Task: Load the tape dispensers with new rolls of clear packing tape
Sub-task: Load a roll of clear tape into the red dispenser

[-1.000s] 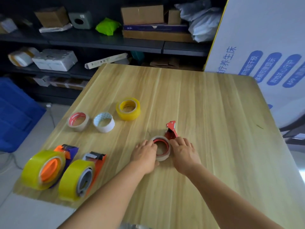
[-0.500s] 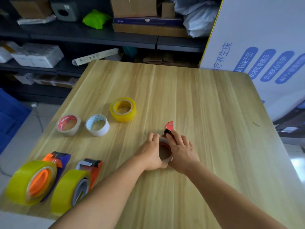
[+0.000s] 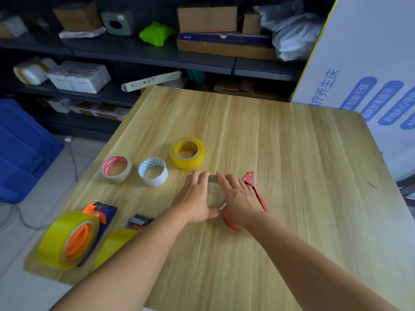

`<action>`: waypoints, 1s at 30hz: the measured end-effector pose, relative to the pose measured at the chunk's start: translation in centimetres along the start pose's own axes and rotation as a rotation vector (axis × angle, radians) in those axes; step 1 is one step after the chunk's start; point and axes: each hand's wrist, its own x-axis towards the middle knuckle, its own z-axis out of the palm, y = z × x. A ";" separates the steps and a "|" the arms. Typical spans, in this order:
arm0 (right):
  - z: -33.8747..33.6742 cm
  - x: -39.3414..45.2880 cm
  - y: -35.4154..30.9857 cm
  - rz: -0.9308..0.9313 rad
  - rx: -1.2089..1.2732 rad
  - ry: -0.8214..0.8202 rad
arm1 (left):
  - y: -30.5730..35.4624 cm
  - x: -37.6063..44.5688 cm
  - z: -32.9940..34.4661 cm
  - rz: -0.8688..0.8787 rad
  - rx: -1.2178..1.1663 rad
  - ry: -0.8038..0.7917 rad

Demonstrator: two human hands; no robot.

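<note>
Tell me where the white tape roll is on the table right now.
In the head view, the white tape roll lies flat on the table's left half, between the red-cored roll and the yellow roll, left of both hands.

2 bare forearms enter from the bottom edge, with no sleeves, gloves, watch or rings showing. The left hand and right hand each show 5 digits, nails short.

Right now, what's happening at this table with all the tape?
A person is working a roll of tape held between the left hand and right hand, with a red dispenser under the right one. Two dispensers at the near left edge already carry yellowish rolls. Three spare rolls lie flat beyond.
</note>
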 end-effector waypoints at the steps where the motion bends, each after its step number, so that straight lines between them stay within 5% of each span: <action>1: 0.0 0.5 -0.6 -0.018 0.017 -0.033 | -0.7 0.1 0.0 -0.015 0.025 0.008; 12: 1.0 6.6 -4.1 -0.022 0.106 -0.258 | -5.8 2.4 0.1 -0.158 0.012 -0.070; 18: 0.2 10.3 -4.3 0.064 0.163 -0.168 | -7.0 5.3 -2.3 -0.123 0.054 -0.020; 30: 0.0 16.2 -4.5 0.284 0.290 -0.166 | -8.7 12.3 -5.6 -0.352 0.143 -0.077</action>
